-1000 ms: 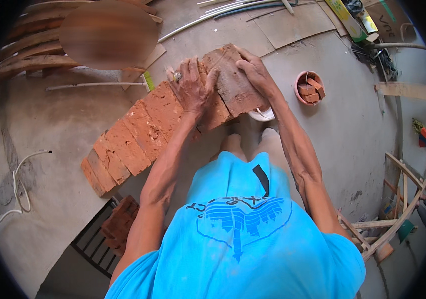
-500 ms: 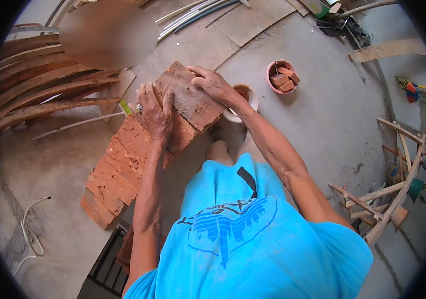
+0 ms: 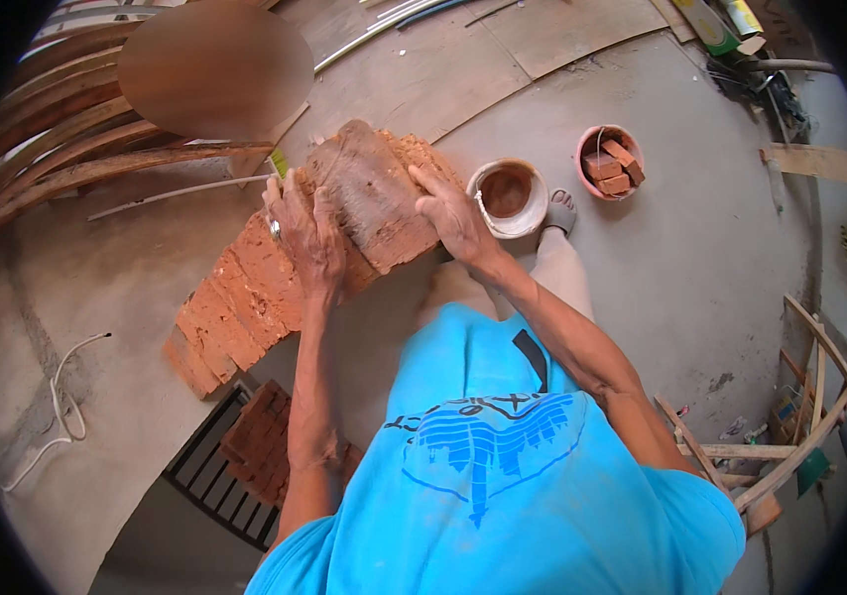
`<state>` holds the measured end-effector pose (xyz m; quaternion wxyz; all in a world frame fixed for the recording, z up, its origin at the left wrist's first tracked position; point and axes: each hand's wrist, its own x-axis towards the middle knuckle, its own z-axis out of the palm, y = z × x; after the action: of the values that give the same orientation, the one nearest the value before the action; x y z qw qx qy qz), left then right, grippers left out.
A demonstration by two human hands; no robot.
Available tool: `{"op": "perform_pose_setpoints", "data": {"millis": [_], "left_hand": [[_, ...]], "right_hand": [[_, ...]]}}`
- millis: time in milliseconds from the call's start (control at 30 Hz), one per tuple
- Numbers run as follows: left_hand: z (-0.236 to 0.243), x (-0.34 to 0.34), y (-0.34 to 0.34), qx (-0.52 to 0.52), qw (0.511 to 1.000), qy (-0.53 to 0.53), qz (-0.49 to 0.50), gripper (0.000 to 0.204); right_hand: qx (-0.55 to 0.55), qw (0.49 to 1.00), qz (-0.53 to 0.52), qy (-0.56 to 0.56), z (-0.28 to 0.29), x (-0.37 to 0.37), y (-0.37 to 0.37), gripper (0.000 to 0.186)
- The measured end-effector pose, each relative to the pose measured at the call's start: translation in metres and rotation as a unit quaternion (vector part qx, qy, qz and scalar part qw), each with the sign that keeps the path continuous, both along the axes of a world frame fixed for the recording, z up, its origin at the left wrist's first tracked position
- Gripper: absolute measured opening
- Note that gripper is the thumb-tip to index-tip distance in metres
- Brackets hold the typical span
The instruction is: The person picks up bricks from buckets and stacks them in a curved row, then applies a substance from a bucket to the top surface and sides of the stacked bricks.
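A row of reddish bricks [image 3: 245,288] runs diagonally in front of me on the left, forming a rough raised block. On its far end lies a darker brown brick [image 3: 376,203] with a smeared, dusty top face. My left hand [image 3: 309,243], a ring on one finger, grips this brick along its left edge, thumb near the top face. My right hand [image 3: 455,220] presses against its right edge, fingers pointing up along the side. The brick's underside and my fingertips' contact there are partly hidden.
A white bucket [image 3: 540,203] with brown contents stands by my foot, beside a pink bucket [image 3: 582,164] of brick pieces. Curved wooden planks [image 3: 57,169] lie at far left, above a white cable [image 3: 59,397]. A wooden frame [image 3: 805,446] stands right; more bricks [image 3: 257,436] sit below left.
My right hand has moved from the brick's far corner down to its right side. The view has shifted, so the white bucket and my foot show more fully.
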<state>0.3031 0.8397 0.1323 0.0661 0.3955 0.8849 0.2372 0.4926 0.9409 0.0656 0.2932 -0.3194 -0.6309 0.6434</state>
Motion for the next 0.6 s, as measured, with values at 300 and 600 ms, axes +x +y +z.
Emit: {"op": "perform_pose_setpoints", "data": {"millis": [300, 600], "left_hand": [[0.020, 0.050, 0.036, -0.051, 0.986, -0.020, 0.158, 0.080], [0.015, 0.096, 0.073, -0.189, 0.961, 0.011, 0.201, 0.116]], "right_hand": [[-0.153, 0.959, 0.082, -0.223, -0.089, 0.173, 0.052, 0.039], [-0.047, 0.891, 0.075, -0.445, -0.178, 0.315, 0.111, 0.036]]}}
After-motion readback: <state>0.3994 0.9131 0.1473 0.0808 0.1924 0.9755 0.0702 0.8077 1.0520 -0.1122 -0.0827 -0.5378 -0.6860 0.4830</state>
